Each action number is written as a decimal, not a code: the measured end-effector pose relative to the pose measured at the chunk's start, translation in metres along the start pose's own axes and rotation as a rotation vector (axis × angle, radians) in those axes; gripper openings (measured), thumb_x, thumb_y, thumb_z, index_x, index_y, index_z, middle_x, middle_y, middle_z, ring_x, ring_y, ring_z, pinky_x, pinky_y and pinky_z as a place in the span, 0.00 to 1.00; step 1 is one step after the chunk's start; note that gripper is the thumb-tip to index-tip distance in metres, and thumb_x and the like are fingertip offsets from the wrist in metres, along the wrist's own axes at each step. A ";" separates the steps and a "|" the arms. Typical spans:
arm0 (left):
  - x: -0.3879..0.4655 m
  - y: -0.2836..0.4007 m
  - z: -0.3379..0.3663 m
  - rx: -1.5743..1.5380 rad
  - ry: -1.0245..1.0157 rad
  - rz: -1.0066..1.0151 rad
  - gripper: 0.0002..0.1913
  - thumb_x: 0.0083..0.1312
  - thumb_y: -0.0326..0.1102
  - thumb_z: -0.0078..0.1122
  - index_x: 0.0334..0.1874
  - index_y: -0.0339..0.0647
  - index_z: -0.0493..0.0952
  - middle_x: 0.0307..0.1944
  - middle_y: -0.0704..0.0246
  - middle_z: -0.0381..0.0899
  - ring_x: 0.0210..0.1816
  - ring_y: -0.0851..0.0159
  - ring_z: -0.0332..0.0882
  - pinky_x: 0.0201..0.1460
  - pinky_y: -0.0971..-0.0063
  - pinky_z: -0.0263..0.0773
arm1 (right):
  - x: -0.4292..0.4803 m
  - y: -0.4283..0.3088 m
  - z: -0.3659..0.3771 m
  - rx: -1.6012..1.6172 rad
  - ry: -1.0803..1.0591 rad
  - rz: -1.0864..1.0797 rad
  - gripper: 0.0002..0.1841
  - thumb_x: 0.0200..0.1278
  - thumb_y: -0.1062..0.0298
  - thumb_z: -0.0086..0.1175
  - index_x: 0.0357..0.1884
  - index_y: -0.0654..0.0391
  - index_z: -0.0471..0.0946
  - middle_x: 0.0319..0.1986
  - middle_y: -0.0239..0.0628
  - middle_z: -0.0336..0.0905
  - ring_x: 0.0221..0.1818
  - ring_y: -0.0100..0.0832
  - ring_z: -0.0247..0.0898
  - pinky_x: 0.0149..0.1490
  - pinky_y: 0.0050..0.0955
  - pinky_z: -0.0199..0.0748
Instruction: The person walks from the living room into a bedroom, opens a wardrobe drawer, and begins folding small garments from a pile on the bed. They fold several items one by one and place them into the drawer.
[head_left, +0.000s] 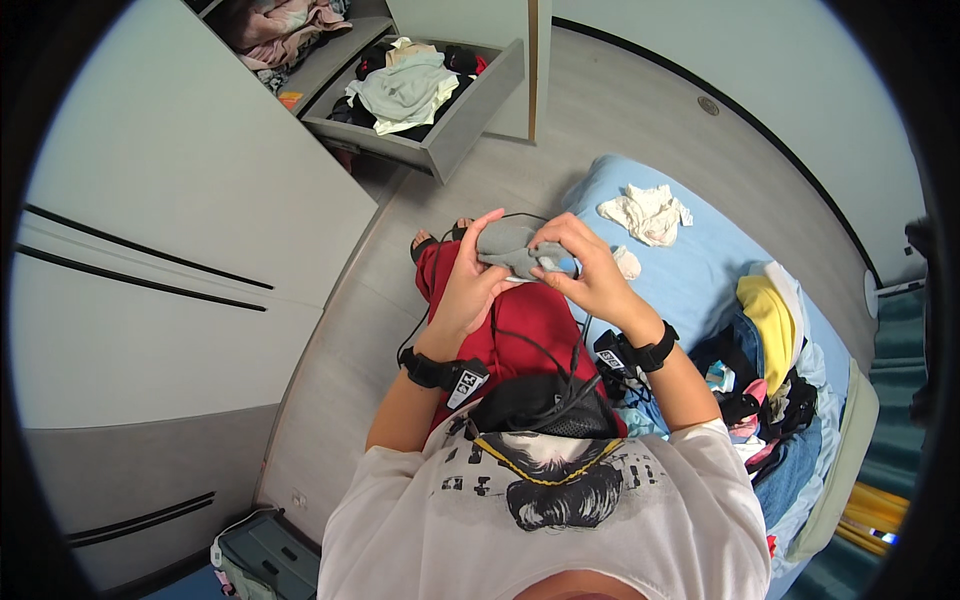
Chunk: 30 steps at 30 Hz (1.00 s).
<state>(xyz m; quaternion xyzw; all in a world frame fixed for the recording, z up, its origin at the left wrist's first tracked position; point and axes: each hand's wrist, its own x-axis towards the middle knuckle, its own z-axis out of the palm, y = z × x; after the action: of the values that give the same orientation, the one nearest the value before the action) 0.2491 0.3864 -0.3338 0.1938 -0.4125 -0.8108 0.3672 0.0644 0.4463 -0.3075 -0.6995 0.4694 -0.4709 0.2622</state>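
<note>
Both hands are holding a grey sock-like cloth bundle (506, 244) above my lap. My left hand (476, 281) grips its left side, with the thumb in front and a finger stretched along the far side. At the other end, my right hand (589, 266) pinches the bundle, where a white and blue patch shows. Whether it is one sock or a folded pair I cannot tell. Red trousers (536, 319) cover my legs beneath. On the light blue bed (667, 292), just right of my right hand, lies a small cream cloth (626, 263).
Farther along the bed is a crumpled white garment (649, 214). A mixed clothes heap (765, 375) lies to the right. Ahead, a pulled-out grey drawer (476, 112) holds folded clothes (409, 86). A wardrobe door (187, 225) stands left. Black cables (574, 375) hang at my waist.
</note>
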 end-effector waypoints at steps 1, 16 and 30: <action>-0.001 0.000 0.002 -0.020 -0.005 -0.001 0.33 0.62 0.16 0.47 0.69 0.45 0.54 0.60 0.67 0.61 0.60 0.63 0.67 0.61 0.62 0.71 | 0.000 -0.001 0.001 -0.009 0.004 0.000 0.17 0.51 0.73 0.62 0.44 0.57 0.74 0.40 0.40 0.69 0.45 0.40 0.68 0.50 0.30 0.68; 0.006 -0.014 -0.025 0.639 0.140 0.338 0.16 0.65 0.28 0.56 0.54 0.38 0.68 0.49 0.68 0.70 0.50 0.68 0.70 0.55 0.75 0.66 | -0.014 0.011 -0.011 0.817 -0.051 0.609 0.20 0.72 0.51 0.45 0.52 0.59 0.71 0.30 0.29 0.73 0.28 0.20 0.72 0.28 0.17 0.68; 0.002 -0.015 0.006 1.149 0.053 0.601 0.29 0.55 0.28 0.61 0.62 0.44 0.68 0.52 0.52 0.69 0.52 0.46 0.69 0.55 0.62 0.67 | -0.007 0.023 0.015 0.251 0.253 0.398 0.09 0.52 0.76 0.55 0.37 0.65 0.75 0.30 0.34 0.76 0.33 0.21 0.70 0.36 0.22 0.69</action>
<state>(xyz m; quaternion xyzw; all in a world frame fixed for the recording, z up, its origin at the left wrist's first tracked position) 0.2376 0.3941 -0.3430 0.2553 -0.8078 -0.3176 0.4259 0.0674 0.4420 -0.3352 -0.4911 0.5646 -0.5482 0.3735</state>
